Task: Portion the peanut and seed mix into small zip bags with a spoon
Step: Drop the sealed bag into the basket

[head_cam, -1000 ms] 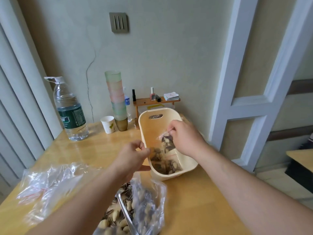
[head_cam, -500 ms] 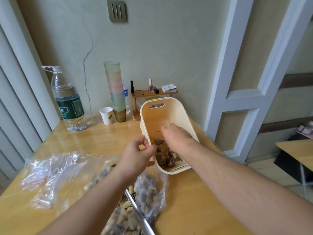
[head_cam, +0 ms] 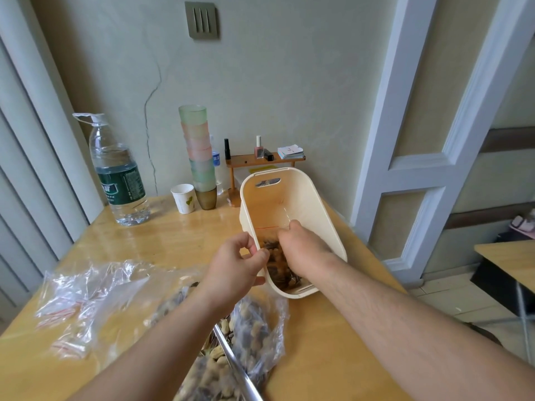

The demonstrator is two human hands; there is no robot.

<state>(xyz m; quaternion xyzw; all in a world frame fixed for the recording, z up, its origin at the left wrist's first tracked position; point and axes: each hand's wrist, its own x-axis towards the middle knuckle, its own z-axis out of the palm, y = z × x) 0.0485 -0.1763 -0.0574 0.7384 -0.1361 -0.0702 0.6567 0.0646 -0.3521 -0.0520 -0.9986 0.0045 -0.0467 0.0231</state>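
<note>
Since a second ago the right hand (head_cam: 301, 247) has been sinking deeper into the cream basket (head_cam: 327, 221), carrying the filled small zip bag (head_cam: 273, 250) down from above the rim to the basket floor, while the left hand (head_cam: 236, 263) has stayed at the near left wall. The right fingers are curling round the top of that bag, its red seal line showing just beside them; the left fingers are curled, thumb and fingertips pinching at the basket's edge. Dark seeds and pale peanuts are lying packed in bags on the basket bottom. Nearer, a large clear bag of peanut and seed mix (head_cam: 249, 337) is lying open with a metal spoon handle (head_cam: 237, 369) sticking out of it, and a heap of empty zip bags (head_cam: 84, 296) is lying to the left. On the wooden table (head_cam: 162, 235) a water bottle (head_cam: 118, 175), a paper cup (head_cam: 183, 198) and a stack of tinted cups (head_cam: 198, 151) are standing against the cracked wall, beside a small wooden shelf (head_cam: 265, 160).
</note>
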